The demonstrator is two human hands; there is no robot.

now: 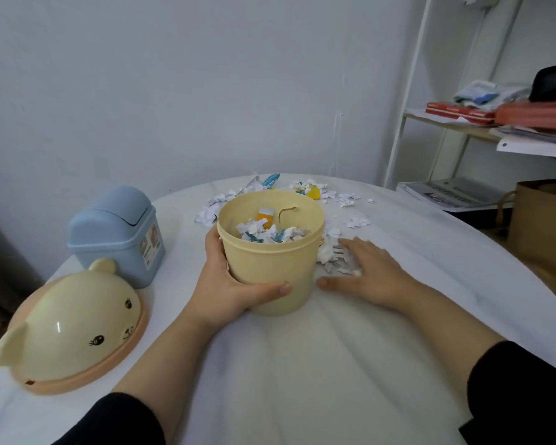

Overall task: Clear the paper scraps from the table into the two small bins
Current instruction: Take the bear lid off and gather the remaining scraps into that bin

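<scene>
A cream round bin (270, 264) stands open in the middle of the table, partly filled with white, blue and yellow scraps. My left hand (228, 284) grips its left side, thumb across the front. My right hand (366, 271) lies flat on the cloth just right of the bin, fingers spread over a small heap of white paper scraps (331, 255). More scraps (305, 187) lie scattered behind the bin. A blue swing-lid bin (116, 232) stands at the left, lid shut.
The cream bin's bear-face lid (71, 329) lies at the table's left edge. The round table (334, 364) carries a white cloth. A white shelf rack (463, 123) with books and a brown paper bag (546, 232) stand to the right.
</scene>
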